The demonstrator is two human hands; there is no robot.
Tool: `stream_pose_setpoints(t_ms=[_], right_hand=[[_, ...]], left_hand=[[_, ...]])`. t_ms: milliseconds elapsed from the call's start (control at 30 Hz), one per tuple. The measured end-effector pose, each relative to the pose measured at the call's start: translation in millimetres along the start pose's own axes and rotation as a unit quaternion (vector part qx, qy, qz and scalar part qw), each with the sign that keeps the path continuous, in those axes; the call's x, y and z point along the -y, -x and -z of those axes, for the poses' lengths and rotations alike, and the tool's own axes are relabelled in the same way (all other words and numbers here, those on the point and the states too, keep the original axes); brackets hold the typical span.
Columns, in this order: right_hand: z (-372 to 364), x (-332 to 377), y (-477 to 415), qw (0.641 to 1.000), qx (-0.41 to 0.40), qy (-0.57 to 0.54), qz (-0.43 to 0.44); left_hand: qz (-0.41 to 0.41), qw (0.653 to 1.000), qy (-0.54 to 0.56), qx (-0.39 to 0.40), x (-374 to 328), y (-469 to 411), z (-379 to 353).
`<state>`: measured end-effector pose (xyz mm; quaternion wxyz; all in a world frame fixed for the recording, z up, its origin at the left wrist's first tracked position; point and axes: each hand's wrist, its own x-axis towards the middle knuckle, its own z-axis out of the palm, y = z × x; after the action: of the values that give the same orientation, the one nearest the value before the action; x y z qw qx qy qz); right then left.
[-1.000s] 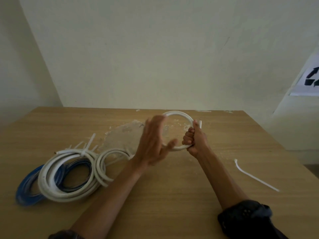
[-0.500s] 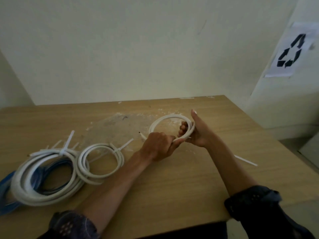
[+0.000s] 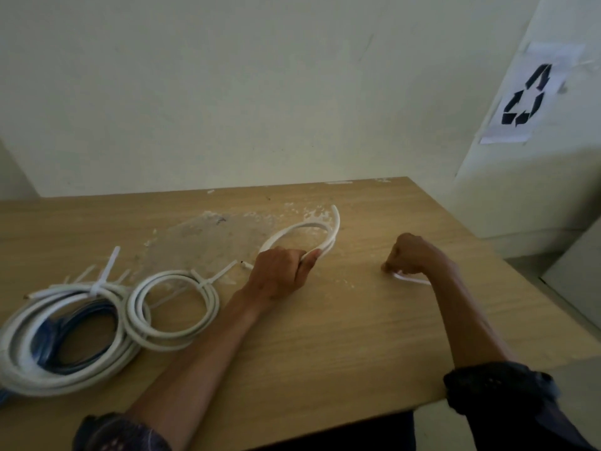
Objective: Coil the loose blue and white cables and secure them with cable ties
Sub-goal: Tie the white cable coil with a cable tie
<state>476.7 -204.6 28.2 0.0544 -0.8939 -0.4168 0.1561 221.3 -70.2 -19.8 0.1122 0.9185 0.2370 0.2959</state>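
My left hand (image 3: 282, 271) grips a small white cable coil (image 3: 305, 227) at its near side, holding the loop against the wooden table (image 3: 341, 336); one cable end sticks up at the far right of the loop. My right hand (image 3: 411, 255) is curled on the table to the right, pinching a loose white cable tie (image 3: 412, 279) that shows under it. At the left lie a tied white coil (image 3: 172, 309) and a larger tied white coil (image 3: 61, 340) with a blue coil (image 3: 74, 323) inside it.
The table's right edge runs close to my right forearm, its near edge below both elbows. A pale scuffed patch (image 3: 208, 229) marks the tabletop's far middle. A sheet with a recycling sign (image 3: 527, 99) hangs on the wall at right.
My right hand let go of the small coil and moved right onto the cable tie. My left hand closed on the coil and lowered it onto the table. The view swung right.
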Motion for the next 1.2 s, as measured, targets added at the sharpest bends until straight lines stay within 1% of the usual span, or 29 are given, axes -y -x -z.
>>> stream_pose_setpoints(t_ms=[67,133,200,267,333,400,467,500,600,700,767,833,967,1033,1100,1200], right_hand=[[-4.2,16.3,-0.3,0.995,-0.023,-0.054,0.079],[-5.8,39.2,7.4,0.976,-0.08,-0.12,0.161],[-5.6,67.7,16.4,0.943,-0.134,-0.183,0.243],[-9.8,97.0,24.5,0.896,-0.123,-0.293,0.311],[-20.9,122.7,31.1,0.841,-0.109,-0.4,0.347],[-33.3,142.6,37.3,0.797,-0.114,-0.473,0.358],[-44.9,158.2,44.0,0.768,-0.134,-0.516,0.354],[-50.6,165.0,48.1,0.76,-0.155,-0.522,0.353],[-67.3,183.1,61.4,0.746,-0.252,-0.48,0.387],[-79.4,192.4,68.0,0.722,-0.31,-0.437,0.438],[-81.4,194.3,68.6,0.721,-0.321,-0.429,0.44],[-81.8,192.7,69.6,0.723,-0.328,-0.423,0.437],[-79.9,187.9,69.6,0.727,-0.328,-0.411,0.442],[-78.8,187.7,68.0,0.733,-0.321,-0.399,0.448],[-77.9,189.3,67.1,0.743,-0.332,-0.368,0.45],[-72.6,192.2,67.9,0.742,-0.403,-0.335,0.419]], left_hand=[[0.018,0.999,0.033,-0.02,1.3,-1.8,5.1],[0.048,0.992,0.096,-0.06,4.7,-5.8,13.5],[0.081,0.978,0.162,-0.108,7.5,-10.7,25.7],[0.114,0.955,0.227,-0.155,10.2,-13.0,39.6],[0.157,0.928,0.282,-0.189,14.3,-12.7,53.0],[0.195,0.906,0.317,-0.202,20.0,-10.7,62.5],[0.213,0.893,0.342,-0.2,24.5,-7.8,69.2],[0.217,0.89,0.351,-0.195,26.5,-6.5,71.6],[0.212,0.889,0.369,-0.168,31.0,-3.6,78.5],[0.212,0.893,0.377,-0.124,34.0,-1.2,82.8],[0.205,0.903,0.363,-0.103,31.4,0.1,84.4],[0.176,0.914,0.356,-0.083,27.3,0.9,84.7],[0.161,0.903,0.396,-0.055,28.2,0.4,86.9],[0.148,0.897,0.412,-0.057,27.7,1.2,88.2],[0.139,0.892,0.425,-0.073,25.7,0.3,86.7],[0.121,0.889,0.431,-0.098,20.9,-2.7,82.2]])
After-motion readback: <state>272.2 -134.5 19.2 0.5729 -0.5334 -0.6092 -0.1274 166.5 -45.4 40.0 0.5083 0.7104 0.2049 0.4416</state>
